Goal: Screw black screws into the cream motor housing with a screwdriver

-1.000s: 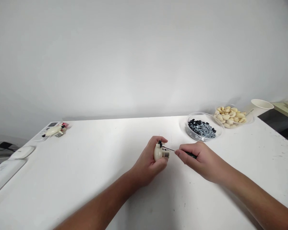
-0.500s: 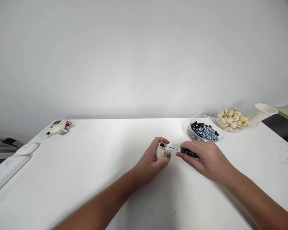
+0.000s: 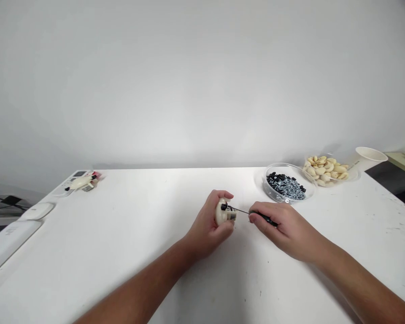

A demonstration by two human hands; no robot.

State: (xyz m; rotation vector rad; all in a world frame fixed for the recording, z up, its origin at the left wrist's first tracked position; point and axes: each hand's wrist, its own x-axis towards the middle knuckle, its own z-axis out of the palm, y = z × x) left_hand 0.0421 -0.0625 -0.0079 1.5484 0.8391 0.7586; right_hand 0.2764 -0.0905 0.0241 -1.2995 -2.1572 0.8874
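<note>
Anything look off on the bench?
Nothing serious. The white table has dark scuffs near its right edge, and the clear bowl mixes black pieces with silver screws. The cream part in the left hand and the screwdriver in the right hand look undamaged.

left hand (image 3: 205, 234): cream plastic housing (image 3: 221, 214) | right hand (image 3: 285, 231): screwdriver (image 3: 266, 218), tip at black part (image 3: 224, 207)
</note>
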